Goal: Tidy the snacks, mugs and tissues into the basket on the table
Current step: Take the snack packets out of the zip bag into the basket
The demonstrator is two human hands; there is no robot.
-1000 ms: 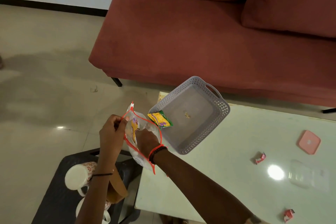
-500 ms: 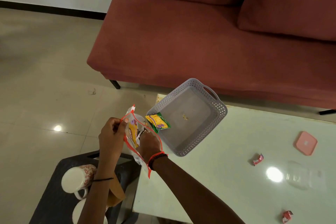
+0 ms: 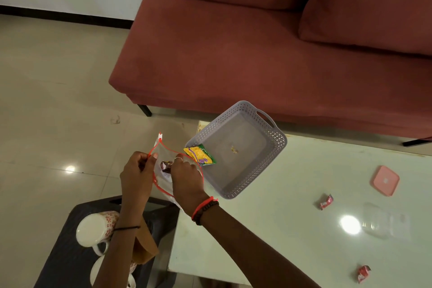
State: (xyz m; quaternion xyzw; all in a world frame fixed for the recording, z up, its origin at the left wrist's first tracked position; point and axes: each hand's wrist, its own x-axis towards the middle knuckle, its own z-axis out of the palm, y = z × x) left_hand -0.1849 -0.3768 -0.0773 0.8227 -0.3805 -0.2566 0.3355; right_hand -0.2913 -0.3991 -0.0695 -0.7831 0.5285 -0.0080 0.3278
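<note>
A grey perforated basket (image 3: 278, 145) sits at the far left corner of the pale table (image 3: 280, 229). A yellow-green snack packet (image 3: 199, 155) leans over its near-left rim. Just left of the basket I hold a clear zip bag with a red edge (image 3: 161, 147). My left hand (image 3: 136, 175) pinches the bag's mouth. My right hand (image 3: 187, 177) grips the bag's other side, with a small dark wrapped snack (image 3: 166, 166) at its fingertips. Two small red wrapped snacks (image 3: 326, 201) (image 3: 363, 273) lie on the table at the right. A white flowered mug (image 3: 94, 229) lies on its side on a dark stool.
The dark stool (image 3: 63, 262) at the lower left also carries a second mug (image 3: 98, 271) and a brown paper bag (image 3: 145, 245). A pink square lid (image 3: 385, 183) and a clear plastic container (image 3: 383, 222) lie on the table's right. A red sofa (image 3: 257, 49) stands behind the table.
My right hand has come up out of the zip bag to its mouth, and a dark wrapped snack now shows at its fingertips. The camera view shifted slightly.
</note>
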